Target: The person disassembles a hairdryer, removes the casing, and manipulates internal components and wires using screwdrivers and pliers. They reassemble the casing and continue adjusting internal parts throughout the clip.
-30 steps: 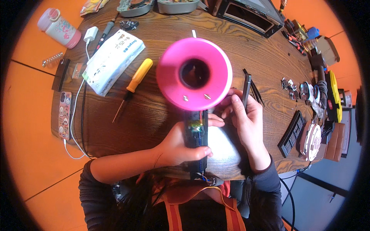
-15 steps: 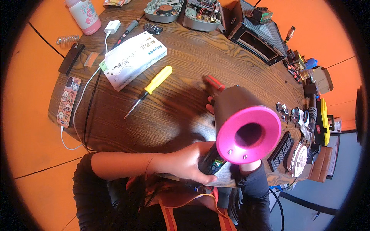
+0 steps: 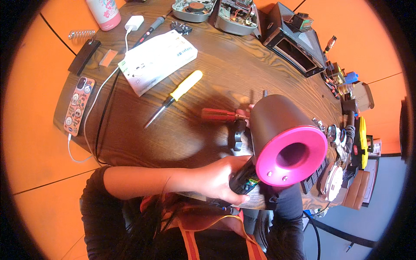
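My left hand (image 3: 216,180) is wrapped round the black handle of a hair dryer (image 3: 271,110), just below its head. The dryer is tilted so its magenta ring end, with a round opening and two small screws, faces me. Part of the handle is uncovered and shows a small green circuit board. Behind the dryer head is my right hand (image 3: 248,113), mostly hidden; only fingertips show, closed at the right end of a red screwdriver (image 3: 219,114) whose handle points left. A small black part with a wavy edge (image 3: 236,137) is just below those fingertips.
A yellow-handled screwdriver (image 3: 186,85) lies beside a white box (image 3: 158,60). A phone (image 3: 79,106) on a charging cable is at the left. Opened device halves (image 3: 236,19) and a black metal housing (image 3: 294,47) stand at the back; tools and parts line the right edge.
The dryer and my left hand have shifted slightly right. The red screwdriver has moved left and down and swung level, coming out further from behind the dryer. The black part has come into sight.
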`<state>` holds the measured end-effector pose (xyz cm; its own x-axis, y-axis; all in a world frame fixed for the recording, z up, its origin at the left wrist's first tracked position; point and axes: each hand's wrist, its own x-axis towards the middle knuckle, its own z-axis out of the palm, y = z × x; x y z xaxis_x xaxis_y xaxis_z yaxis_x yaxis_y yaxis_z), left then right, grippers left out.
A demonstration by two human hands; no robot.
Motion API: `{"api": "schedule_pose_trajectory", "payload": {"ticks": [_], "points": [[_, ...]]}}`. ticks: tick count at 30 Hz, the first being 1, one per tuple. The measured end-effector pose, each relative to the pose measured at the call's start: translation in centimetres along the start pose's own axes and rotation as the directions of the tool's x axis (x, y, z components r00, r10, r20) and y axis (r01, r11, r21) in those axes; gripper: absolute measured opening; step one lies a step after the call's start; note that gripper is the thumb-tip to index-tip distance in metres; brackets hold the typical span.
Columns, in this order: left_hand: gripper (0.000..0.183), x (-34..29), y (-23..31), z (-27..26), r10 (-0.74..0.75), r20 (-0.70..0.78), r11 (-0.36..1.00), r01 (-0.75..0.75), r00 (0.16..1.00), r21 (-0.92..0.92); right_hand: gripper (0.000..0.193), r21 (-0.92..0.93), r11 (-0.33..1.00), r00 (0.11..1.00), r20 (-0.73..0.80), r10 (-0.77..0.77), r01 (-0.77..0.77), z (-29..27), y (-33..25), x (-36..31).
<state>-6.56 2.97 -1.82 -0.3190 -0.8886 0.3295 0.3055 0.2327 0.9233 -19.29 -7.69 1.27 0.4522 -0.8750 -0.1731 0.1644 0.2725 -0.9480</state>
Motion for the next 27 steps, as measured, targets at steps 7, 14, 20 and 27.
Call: {"api": "schedule_pose_trajectory", "payload": {"ticks": [7,14,20,27], "points": [[0.055,-0.1,-0.2,0.0,0.000,0.009,1.000,0.000,1.000,0.012,0.015,-0.093,0.995,0.998,-0.046,-0.037,0.033,0.0,-1.2,-0.5],[0.054,0.0,-0.3,0.2,-0.066,0.024,0.989,0.069,0.998,-0.131,0.013,-0.136,0.989,0.990,-0.121,-0.078,0.061,-0.6,-2.4,0.0],[0.056,-0.2,-0.2,-0.1,-0.072,0.049,0.997,0.074,0.996,-0.036,0.012,-0.123,0.991,0.965,-0.246,-0.090,0.061,-1.2,-3.4,2.8],[0.058,0.2,-0.5,-0.2,-0.060,-0.037,0.981,0.052,0.998,-0.186,0.012,0.112,0.993,0.952,-0.305,-0.006,0.042,-4.9,-3.6,8.5]]}}
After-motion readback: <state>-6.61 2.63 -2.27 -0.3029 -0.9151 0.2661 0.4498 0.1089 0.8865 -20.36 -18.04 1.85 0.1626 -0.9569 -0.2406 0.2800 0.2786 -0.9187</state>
